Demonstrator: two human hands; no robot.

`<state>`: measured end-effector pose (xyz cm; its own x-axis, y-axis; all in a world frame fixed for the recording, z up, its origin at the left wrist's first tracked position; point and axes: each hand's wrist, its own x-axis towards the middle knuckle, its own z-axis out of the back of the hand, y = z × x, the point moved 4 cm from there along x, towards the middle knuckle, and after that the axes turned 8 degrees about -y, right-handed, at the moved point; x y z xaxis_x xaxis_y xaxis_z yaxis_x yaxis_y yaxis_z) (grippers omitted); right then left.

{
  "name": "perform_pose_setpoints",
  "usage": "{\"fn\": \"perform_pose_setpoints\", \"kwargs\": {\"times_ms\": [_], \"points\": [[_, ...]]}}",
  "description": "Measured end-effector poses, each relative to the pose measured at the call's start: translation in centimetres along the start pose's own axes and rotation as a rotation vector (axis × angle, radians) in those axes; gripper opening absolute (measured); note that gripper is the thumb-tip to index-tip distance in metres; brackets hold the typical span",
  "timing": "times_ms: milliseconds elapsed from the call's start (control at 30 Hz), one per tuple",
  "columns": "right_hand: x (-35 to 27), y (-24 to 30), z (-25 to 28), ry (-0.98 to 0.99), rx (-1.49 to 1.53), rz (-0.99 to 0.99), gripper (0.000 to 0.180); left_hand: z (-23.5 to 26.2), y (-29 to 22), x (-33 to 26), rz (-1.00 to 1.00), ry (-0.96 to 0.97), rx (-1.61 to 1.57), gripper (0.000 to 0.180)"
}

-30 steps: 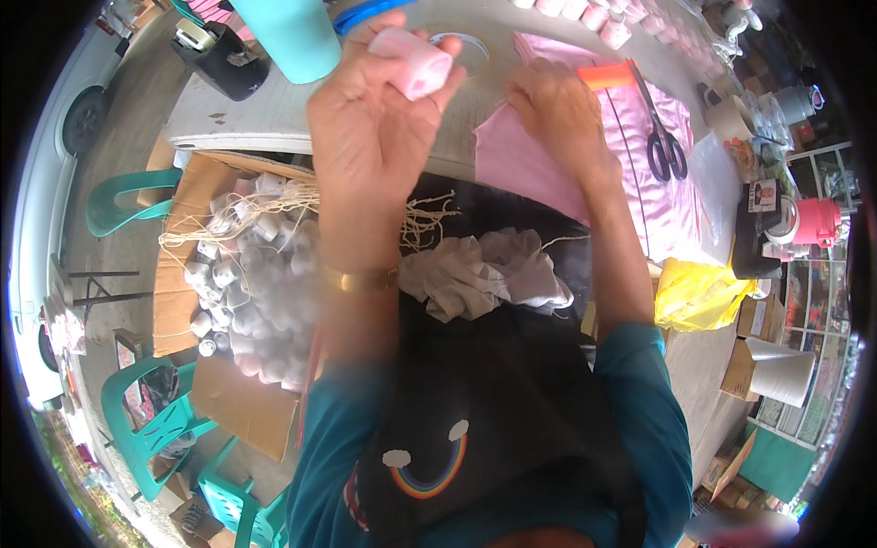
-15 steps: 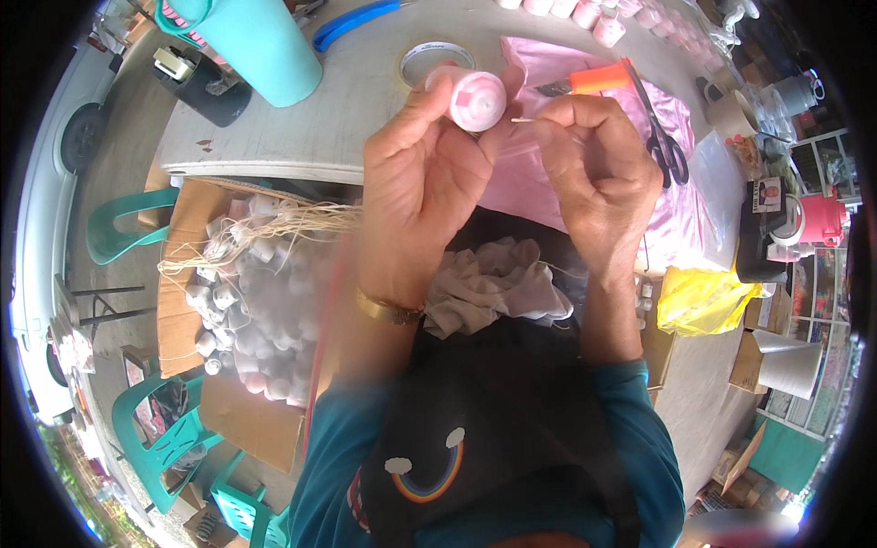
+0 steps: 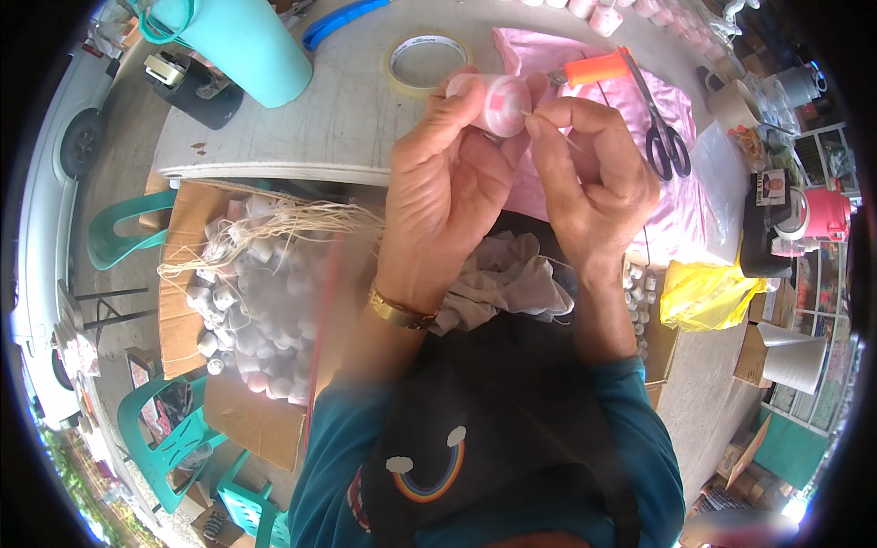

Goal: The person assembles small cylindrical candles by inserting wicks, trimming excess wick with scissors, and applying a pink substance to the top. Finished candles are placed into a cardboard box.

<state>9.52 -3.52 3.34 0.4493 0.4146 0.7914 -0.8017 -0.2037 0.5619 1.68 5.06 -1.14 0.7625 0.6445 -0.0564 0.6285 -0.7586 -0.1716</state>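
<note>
L hand [image 3: 448,183] is wrapped round a small pink-and-white plastic spool [image 3: 498,102], thumb and fingers clenched on its sides, holding it up over the table edge w/ its round end facing the camera. R hand [image 3: 594,173] sits just at 3 o'clock of the spool, thumb and forefinger pinched shut on a fine pale thread [image 3: 568,142] that runs from the spool's end face. Vs. 1 s ago: the spool was held further out over the grey table [image 3: 347,119] w/ the hands apart; since then both hands have drawn in toward the body and closed up, so the R fingertips now meet the spool's face. That reads as the thread end being found and picked free. At 12 o'clock of the hands: a roll of clear tape [image 3: 427,60]; at 2 o'clock black-handled scissors [image 3: 662,137] on pink cloth [image 3: 676,210]. At 8 o'clock, a cardboard box of pale spools [image 3: 247,320].
</note>
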Motion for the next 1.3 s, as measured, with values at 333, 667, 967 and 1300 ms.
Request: {"fn": "perform_pose_setpoints", "kwargs": {"times_ms": [333, 667, 967, 1300], "points": [[-0.3, -0.4, -0.2, 0.004, -0.056, -0.012, 0.011, 0.2, 0.1, -0.1, -0.092, 0.012, 0.103, 0.029], [-0.5, -1.3, 0.8, 0.118, 0.129, -0.206, 0.019, -0.5, 0.1, -0.2, -0.334, 0.118, 0.256, 0.044], [-1.3, -2.5, 1.0, 0.222, 0.263, -0.341, 0.027, -0.3, 0.4, -0.3, -0.405, 0.054, 0.471, 0.055], [-1.9, -3.7, 1.9, 0.133, 0.463, -0.565, 0.026, -0.6, 1.7, -0.2, -0.532, 0.16, 0.631, 0.059]]}}
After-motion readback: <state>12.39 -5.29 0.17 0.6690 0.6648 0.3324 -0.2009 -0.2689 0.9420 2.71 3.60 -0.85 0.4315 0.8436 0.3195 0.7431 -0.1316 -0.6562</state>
